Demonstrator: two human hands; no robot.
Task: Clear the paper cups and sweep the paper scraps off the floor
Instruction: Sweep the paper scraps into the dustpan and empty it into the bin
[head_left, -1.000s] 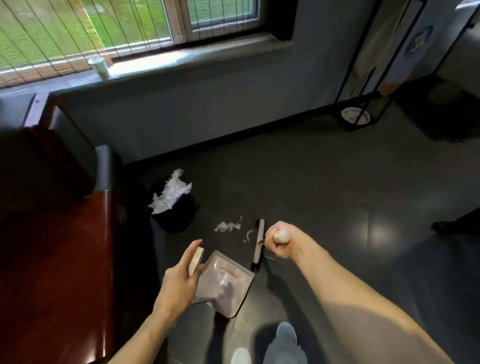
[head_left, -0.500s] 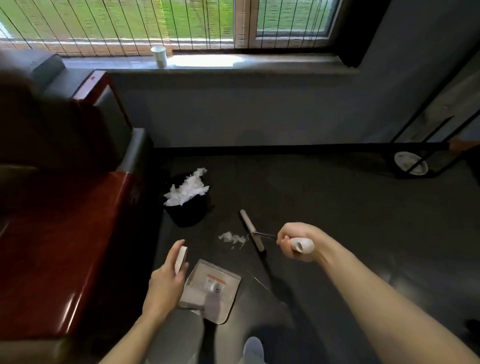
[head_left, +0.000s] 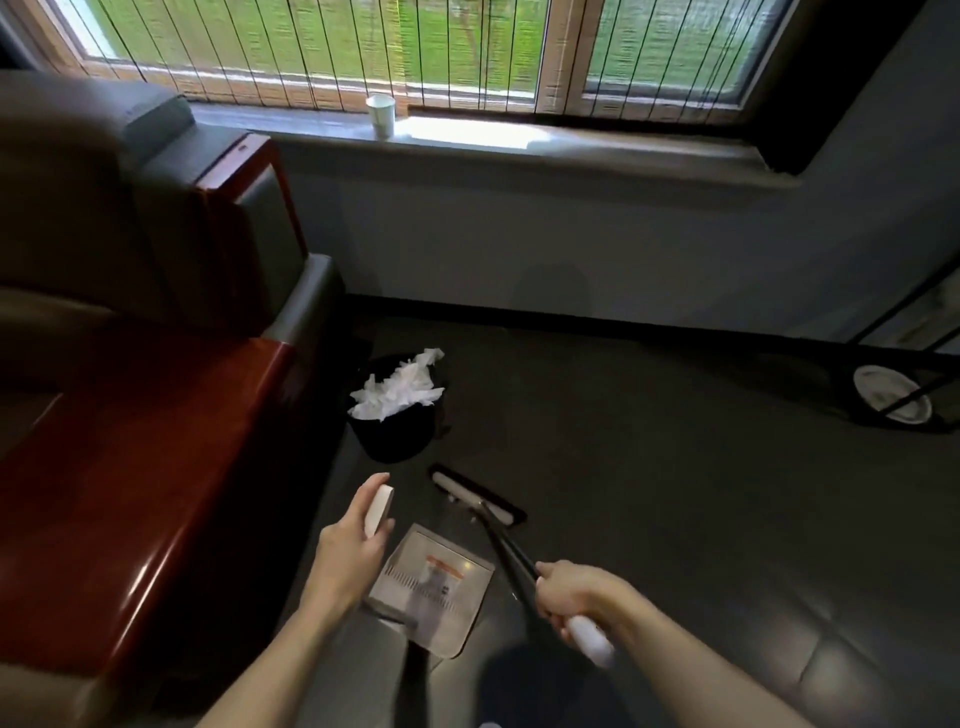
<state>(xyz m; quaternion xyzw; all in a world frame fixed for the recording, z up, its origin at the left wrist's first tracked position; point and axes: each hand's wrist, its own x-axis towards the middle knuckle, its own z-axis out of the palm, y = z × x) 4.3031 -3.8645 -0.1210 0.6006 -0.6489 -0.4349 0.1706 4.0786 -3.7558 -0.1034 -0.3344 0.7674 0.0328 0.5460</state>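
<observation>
Dragging the broom (head_left: 475, 493) toward the pan, the right hand (head_left: 571, 597) has its fingers wrapped round the shaft just above the white grip. The head now lies across the floor (head_left: 675, 493) just beyond the mouth of the dustpan (head_left: 441, 587), at the pan's twelve o'clock. The left hand (head_left: 350, 553) grips the pan's upright white handle, steadying it. The paper scraps that lay loose beside the head half a second ago are no longer plainly seen. They are probably bunched under the bristles, so one short pull should land them in the pan. The bin (head_left: 400, 436) waits at eleven o'clock. The paper cup (head_left: 381, 115) stands uncleared on the windowsill (head_left: 519, 140), far off at twelve.
</observation>
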